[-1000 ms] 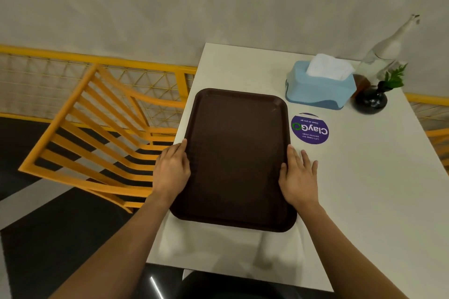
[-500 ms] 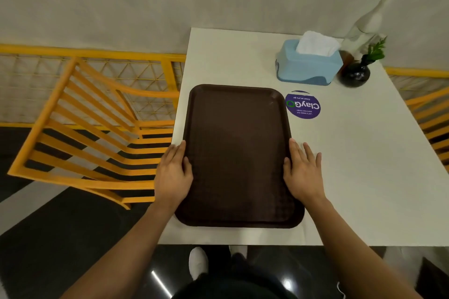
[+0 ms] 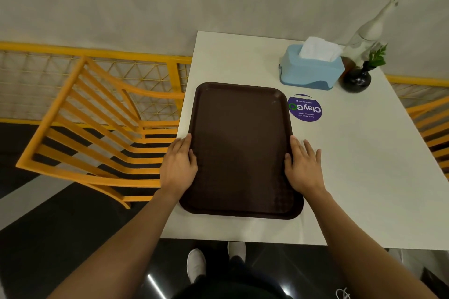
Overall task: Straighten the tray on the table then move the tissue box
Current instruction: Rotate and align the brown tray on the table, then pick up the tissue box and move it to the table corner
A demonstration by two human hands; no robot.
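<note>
Holding the brown tray [image 3: 239,148] by its two long sides, with the left hand [image 3: 178,167] on the left rim and the right hand [image 3: 303,167] on the right rim. Left fingers [image 3: 184,144] close together, laid flat along the edge, thumb hooked just over the rim. Right fingers [image 3: 306,149] spread a little apart, resting on the white desk [image 3: 364,177] just beside the tray, thumb pressed against the rim. Not curled tight on either side, only pressing in on the tray from both sides.

Lying flat on the desk, near the left edge, long sides running away toward the wall, near short end close to the front edge. Looking about lined up with the left edge of the desk.

Sitting at the far end of the desk, past the tray's far right corner and apart from it: a light blue tissue box [image 3: 312,73] with a white tissue [image 3: 319,50] sticking up out of the top. Stuck flat on the desk between tray and box: a round purple sticker [image 3: 305,108] with "ClayGo" on it, just beside the tray. Standing right of the box: a small dark vase [image 3: 356,79] with green leaves [image 3: 377,58], and behind it a clear glass bottle [image 3: 369,31] leaning toward the wall.

Standing left of the desk: a yellow chair [image 3: 97,133]. Showing down below the desk's front edge: white shoes [image 3: 195,264] on a dark floor.
</note>
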